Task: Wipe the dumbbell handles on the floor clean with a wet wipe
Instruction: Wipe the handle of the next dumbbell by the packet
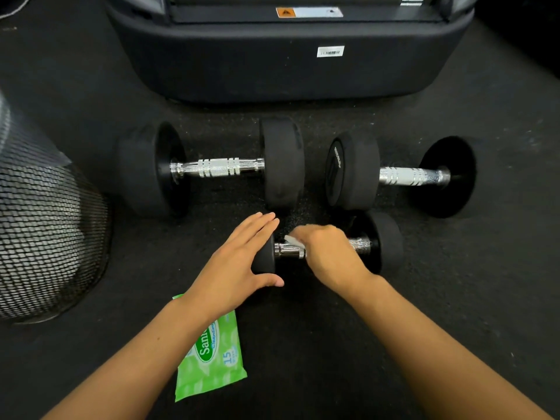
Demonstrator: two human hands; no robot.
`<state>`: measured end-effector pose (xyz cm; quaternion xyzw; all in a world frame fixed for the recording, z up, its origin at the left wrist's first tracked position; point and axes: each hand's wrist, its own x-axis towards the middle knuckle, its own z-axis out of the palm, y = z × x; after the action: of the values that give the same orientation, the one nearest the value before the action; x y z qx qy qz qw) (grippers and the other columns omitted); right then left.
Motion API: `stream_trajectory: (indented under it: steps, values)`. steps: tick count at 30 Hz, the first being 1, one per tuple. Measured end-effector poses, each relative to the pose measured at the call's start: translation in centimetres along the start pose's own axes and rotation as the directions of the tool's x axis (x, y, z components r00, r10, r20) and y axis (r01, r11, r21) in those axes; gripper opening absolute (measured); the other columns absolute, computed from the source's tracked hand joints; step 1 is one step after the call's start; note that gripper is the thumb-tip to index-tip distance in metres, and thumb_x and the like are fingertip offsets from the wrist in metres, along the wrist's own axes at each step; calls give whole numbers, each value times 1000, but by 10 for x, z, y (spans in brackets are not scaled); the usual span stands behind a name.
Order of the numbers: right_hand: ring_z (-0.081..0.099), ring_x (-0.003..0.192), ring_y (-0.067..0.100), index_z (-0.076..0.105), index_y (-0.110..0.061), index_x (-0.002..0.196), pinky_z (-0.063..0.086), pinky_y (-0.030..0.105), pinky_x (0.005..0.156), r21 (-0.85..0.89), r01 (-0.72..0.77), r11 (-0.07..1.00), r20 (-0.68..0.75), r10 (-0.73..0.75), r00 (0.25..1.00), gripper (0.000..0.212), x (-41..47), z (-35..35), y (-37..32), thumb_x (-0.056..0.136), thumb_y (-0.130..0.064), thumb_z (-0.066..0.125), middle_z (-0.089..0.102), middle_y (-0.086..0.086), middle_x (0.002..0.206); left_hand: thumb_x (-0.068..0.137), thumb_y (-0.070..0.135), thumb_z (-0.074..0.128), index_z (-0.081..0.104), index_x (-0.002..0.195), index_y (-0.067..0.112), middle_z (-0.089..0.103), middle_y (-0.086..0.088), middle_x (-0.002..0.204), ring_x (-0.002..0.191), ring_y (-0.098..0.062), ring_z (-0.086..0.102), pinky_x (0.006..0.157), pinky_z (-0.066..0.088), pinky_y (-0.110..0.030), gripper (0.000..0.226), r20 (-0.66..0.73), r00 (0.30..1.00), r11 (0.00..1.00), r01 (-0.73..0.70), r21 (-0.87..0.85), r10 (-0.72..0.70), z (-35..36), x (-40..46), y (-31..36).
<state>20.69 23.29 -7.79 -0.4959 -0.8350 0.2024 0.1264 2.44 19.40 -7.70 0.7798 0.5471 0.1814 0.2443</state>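
Three black dumbbells with chrome handles lie on the dark floor. The small nearest dumbbell (389, 239) has my left hand (239, 262) resting flat over its left weight, fingers extended. My right hand (330, 253) is wrapped around its handle, shut on a white wet wipe (293, 240) whose edge pokes out on the left. Behind it lie a large dumbbell (216, 167) on the left and another dumbbell (409, 176) on the right, both untouched.
A green wet wipe pack (212, 356) lies on the floor under my left forearm. A black mesh bin (45, 225) stands at the left. A dark machine base (288, 53) blocks the far side behind the dumbbells.
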Motion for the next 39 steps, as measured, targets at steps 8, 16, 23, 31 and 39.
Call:
stream_trajectory:
  steps: [8,16,23,31,39]
  values:
    - [64,88,30,66,-7,97,52,41,78,33,4,999,-55,-2,998,17,-5,17,-4,86,-8,53,69,10,94,67,40,77,19,144,31,9,29,145,136,11,-1,108,5,-9,96,0,1000,1000,10,5,-10,1,0,0]
    - [68,87,24,69,-7,92,51,32,81,-22,-56,998,-231,50,972,25,-11,26,-12,86,-19,48,71,8,92,67,41,77,21,144,29,13,25,148,137,9,0,108,5,-9,96,-12,1000,1000,2,9,-2,2,0,-2]
    - [65,72,29,67,-10,82,55,38,72,-29,-153,988,-137,148,979,26,-11,13,-1,87,-24,46,68,7,77,68,41,77,19,144,31,10,28,146,135,14,-4,103,-1,-1,96,-5,1000,1000,-3,-2,3,2,0,-1]
    - [56,114,25,64,-5,113,35,37,102,-94,157,983,-72,-164,984,48,-34,17,3,78,-6,31,63,10,120,68,42,76,21,144,29,10,27,147,136,12,-2,109,5,-9,95,-20,1000,1000,-4,5,4,2,-1,-1]
    - [48,89,13,68,-15,98,43,20,71,108,83,991,-456,-25,890,29,-56,-6,-1,78,5,62,51,-3,101,70,62,56,41,137,27,31,20,145,134,9,20,110,14,-12,77,-148,986,982,-96,-161,72,9,0,41]
